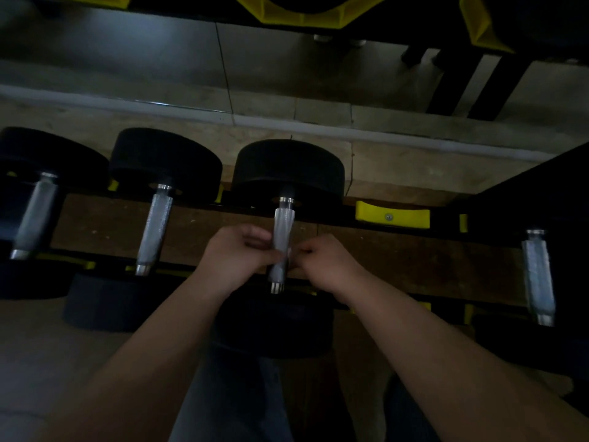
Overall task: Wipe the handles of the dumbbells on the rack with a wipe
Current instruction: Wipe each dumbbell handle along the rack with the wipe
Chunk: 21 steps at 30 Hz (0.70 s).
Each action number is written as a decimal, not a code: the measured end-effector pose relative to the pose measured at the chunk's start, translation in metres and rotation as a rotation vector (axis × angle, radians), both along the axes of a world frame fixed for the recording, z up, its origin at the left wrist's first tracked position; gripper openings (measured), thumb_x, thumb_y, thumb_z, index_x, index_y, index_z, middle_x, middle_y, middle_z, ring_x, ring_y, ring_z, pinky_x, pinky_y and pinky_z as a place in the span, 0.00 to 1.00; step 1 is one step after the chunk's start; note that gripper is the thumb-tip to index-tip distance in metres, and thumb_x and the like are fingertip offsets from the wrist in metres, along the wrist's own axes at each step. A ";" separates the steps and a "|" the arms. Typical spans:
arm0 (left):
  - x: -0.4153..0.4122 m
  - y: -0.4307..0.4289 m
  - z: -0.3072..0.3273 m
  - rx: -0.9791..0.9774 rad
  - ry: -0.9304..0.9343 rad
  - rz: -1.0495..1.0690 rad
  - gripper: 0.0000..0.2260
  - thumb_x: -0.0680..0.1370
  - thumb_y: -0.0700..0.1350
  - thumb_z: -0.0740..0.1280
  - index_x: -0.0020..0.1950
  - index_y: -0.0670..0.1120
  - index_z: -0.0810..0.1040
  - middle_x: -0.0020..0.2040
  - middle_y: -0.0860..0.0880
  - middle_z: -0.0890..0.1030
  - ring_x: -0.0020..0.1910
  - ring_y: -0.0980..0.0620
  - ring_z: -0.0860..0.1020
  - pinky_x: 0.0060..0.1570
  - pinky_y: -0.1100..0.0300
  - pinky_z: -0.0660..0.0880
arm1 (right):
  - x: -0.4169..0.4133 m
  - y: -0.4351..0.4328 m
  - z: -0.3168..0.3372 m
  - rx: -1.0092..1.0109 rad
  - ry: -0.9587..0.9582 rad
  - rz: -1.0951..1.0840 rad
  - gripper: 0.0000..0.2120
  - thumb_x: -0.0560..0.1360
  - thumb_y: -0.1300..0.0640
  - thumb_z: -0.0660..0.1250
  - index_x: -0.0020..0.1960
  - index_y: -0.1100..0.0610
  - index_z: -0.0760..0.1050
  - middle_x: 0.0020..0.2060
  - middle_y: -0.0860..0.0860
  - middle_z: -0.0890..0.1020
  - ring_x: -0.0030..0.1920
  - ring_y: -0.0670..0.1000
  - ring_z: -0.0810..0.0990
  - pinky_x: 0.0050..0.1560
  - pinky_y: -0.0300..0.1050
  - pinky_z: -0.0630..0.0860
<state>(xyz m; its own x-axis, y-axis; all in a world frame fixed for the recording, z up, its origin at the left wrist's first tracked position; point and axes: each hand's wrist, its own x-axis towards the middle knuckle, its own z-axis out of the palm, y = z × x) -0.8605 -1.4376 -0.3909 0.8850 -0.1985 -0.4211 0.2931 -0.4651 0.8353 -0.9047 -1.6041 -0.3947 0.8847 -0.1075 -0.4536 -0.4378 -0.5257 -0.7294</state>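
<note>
Several black dumbbells lie across the rack (392,218), their knurled metal handles pointing toward me. Both hands are at the middle dumbbell's handle (284,224). My left hand (239,253) sits on its left side with curled fingers and the thumb reaching the bar. On the right side, my right hand (322,263) is curled too. A small pale wipe (289,254) shows between the two hands against the handle's lower part, and both seem to pinch it. Most of the wipe is hidden in the dim light.
Two more handles (156,228) (35,215) lie to the left and one (538,275) at the far right. A yellow cradle (392,215) stands empty between the middle and right dumbbells. An upper shelf with yellow parts (306,14) hangs overhead.
</note>
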 end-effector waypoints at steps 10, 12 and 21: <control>-0.005 -0.002 0.006 0.120 -0.100 -0.045 0.14 0.67 0.45 0.81 0.50 0.52 0.83 0.47 0.55 0.85 0.49 0.59 0.82 0.53 0.58 0.78 | 0.004 -0.003 0.003 0.166 0.012 -0.043 0.12 0.82 0.53 0.63 0.55 0.56 0.83 0.42 0.53 0.83 0.35 0.49 0.78 0.33 0.40 0.72; -0.005 -0.003 0.006 0.135 -0.118 -0.039 0.14 0.67 0.44 0.81 0.49 0.52 0.83 0.46 0.56 0.85 0.48 0.60 0.82 0.53 0.61 0.77 | -0.005 -0.007 0.007 0.151 0.124 0.104 0.08 0.80 0.54 0.66 0.52 0.54 0.83 0.40 0.51 0.81 0.35 0.48 0.76 0.31 0.39 0.69; -0.006 -0.004 0.006 0.169 -0.143 -0.024 0.12 0.67 0.45 0.81 0.47 0.51 0.84 0.44 0.55 0.86 0.47 0.61 0.83 0.45 0.62 0.74 | 0.002 -0.012 0.001 0.355 -0.098 -0.071 0.09 0.82 0.52 0.64 0.57 0.48 0.83 0.50 0.57 0.85 0.39 0.49 0.79 0.31 0.41 0.74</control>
<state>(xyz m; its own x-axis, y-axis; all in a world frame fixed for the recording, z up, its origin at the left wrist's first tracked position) -0.8661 -1.4412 -0.3853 0.9342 -0.1571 -0.3204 0.1643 -0.6077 0.7770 -0.9022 -1.6158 -0.3933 0.9219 -0.0211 -0.3868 -0.3828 -0.2037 -0.9011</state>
